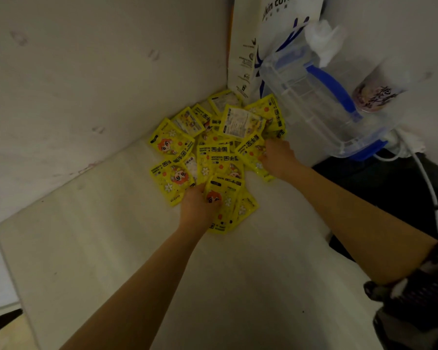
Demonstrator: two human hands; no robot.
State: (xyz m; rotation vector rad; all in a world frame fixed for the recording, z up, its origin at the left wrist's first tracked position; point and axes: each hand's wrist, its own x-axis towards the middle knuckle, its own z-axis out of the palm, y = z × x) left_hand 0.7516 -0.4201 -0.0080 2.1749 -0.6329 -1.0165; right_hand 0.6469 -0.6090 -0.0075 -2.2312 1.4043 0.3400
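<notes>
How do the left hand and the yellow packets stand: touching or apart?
Touching. The head view shows the left hand resting on the yellow packets at the near edge of the pile, with no gap between them.

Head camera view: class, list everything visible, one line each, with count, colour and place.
flat foil hand-warmer sachets: over a dozen, yellow, piled in the table's far corner
smooth tabletop: one, white, under the pile
tall paper coffee bag: one, white with blue print, behind the pile
clear plastic box: one, blue handle, right of the pile
labelled drink cup: one, pale, right of the box
thin cable: one, white, far right
left hand: one, on the pile's near edge
right hand: one, on the pile's right edge
</notes>
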